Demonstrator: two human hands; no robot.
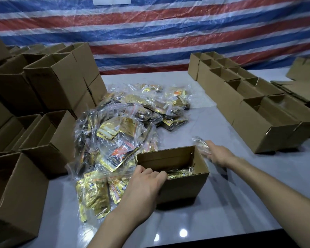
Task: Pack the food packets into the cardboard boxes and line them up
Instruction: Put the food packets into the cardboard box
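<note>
left hand (147,179) grips box (183,187) near rim | right hand (219,154) outstretched, clutching blurred packet (200,144) beside box

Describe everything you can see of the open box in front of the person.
The box is plain brown corrugated cardboard, rectangular, upright on the grey table, top open. Inside, gold packets lie low. The left hand grips its near-left rim, fingers curled over it. The right hand, blurred, holds a clear-wrapped packet beside its right wall. The pile of packets lies just left of it.
</note>
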